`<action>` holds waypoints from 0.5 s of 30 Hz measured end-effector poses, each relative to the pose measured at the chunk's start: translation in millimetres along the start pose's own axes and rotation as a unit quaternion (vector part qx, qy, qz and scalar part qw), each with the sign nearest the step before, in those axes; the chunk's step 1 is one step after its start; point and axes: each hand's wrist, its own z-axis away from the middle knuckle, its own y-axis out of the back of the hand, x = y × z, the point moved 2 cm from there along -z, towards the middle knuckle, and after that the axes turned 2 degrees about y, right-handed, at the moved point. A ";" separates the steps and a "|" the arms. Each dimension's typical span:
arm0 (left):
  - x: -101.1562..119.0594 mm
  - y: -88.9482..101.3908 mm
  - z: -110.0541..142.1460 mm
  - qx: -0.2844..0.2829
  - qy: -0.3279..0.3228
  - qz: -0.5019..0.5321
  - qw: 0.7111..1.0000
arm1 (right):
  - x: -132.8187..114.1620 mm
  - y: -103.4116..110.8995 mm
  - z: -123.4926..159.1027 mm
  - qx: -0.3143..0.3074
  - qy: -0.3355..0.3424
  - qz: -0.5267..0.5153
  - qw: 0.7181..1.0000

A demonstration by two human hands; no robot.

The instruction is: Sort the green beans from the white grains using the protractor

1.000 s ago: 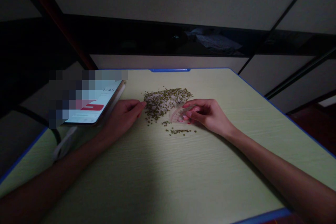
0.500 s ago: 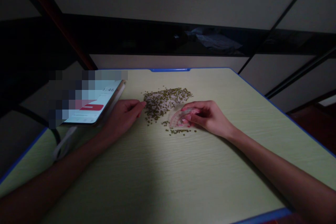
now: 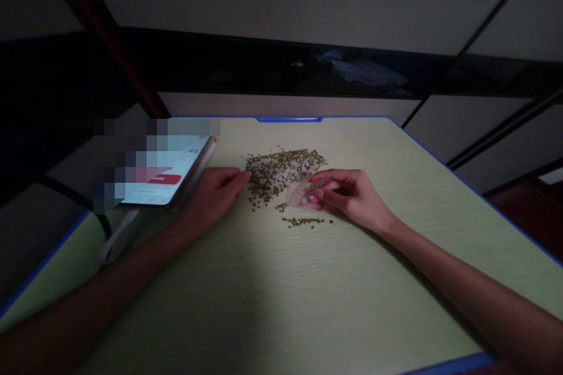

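Note:
A spread heap of small green beans mixed with pale grains lies on the table around the middle of the view. My right hand pinches a clear protractor with reddish markings, its curved side at the heap's lower right edge. Just below the protractor, a short row of green beans lies apart from the heap. At the heap's left edge rests my left hand, closed, thumb against the curled fingers. Whatever it may hold is hidden.
A phone with a lit screen, partly blurred out, leans at the left beside my left wrist. A white cable hangs below it. The pale table has a blue rim, and cabinet panels stand behind.
The protractor has shifted slightly away from me, opening a small gap to the row of beans. My left hand stays by the heap. The whole view has shifted a little.

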 end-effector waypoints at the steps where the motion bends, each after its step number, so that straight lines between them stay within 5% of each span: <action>1: 0.0 0.2 0.1 0.000 -0.002 0.000 1.000 | -0.2 -0.6 -0.5 0.002 -0.001 -0.003 1.000; 15: -3.0 -0.6 -1.1 0.004 -0.029 0.013 0.999 | 0.1 -3.3 -5.8 -0.013 -0.013 -0.001 1.000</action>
